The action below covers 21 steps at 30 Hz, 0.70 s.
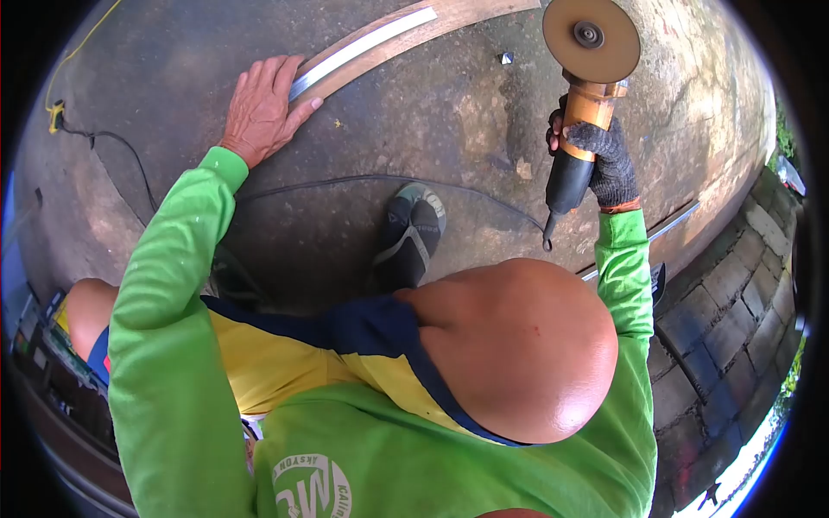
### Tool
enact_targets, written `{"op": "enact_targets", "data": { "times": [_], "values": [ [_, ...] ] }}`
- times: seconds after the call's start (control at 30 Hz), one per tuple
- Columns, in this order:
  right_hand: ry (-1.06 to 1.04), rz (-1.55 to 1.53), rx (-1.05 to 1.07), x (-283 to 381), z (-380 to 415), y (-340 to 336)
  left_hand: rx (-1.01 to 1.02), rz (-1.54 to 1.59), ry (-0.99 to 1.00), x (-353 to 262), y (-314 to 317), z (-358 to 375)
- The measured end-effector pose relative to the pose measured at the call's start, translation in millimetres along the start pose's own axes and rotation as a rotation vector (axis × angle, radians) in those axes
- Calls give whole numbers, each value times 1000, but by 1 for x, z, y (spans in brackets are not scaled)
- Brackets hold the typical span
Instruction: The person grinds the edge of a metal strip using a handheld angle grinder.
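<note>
Grinder lifted between passes over a metal strip

Bare left hand (262, 110) lies flat, pinning the long silver metal strip (363, 50) on its wooden board (449, 19) on concrete; gloved right hand (602, 160) grips the orange-bodied angle grinder (585, 78) aloft; next, lowering the disc squarely.

Surroundings: bare concrete ground (449, 121) with cabling and edging

A black cable (345, 181) runs across the concrete past a dark shoe (410, 233); a yellow cord (78, 47) lies at the upper left corner; a small pale chip (507, 58) sits near the top; paving blocks (734, 311) border the right edge
</note>
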State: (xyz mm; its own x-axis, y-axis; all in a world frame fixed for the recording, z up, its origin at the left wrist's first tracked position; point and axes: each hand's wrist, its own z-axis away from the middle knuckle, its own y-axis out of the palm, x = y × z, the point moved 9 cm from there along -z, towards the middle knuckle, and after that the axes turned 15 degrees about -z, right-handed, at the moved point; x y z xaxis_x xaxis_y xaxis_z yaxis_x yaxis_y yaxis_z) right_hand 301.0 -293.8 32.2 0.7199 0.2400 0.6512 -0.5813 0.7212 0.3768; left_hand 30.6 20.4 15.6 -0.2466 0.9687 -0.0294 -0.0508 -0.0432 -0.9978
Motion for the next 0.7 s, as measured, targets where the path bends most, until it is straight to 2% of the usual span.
{"op": "enact_targets", "data": {
  "times": [0.13,0.33,0.43,0.57,0.7],
  "values": [
    [34,101,21,20,-21,7,-49,97,-67,-25,19,-34],
    [59,251,-2,59,-18,37,-140,146,-20,-18,23,-22],
    [58,441,-100,86,-1,48,-137,194,-2,-12,19,-16],
    [66,717,-221,120,34,83,-104,256,-84,-8,24,-12],
    [46,711,-326,123,72,103,-120,316,-98,2,29,-20]
  ]
}}
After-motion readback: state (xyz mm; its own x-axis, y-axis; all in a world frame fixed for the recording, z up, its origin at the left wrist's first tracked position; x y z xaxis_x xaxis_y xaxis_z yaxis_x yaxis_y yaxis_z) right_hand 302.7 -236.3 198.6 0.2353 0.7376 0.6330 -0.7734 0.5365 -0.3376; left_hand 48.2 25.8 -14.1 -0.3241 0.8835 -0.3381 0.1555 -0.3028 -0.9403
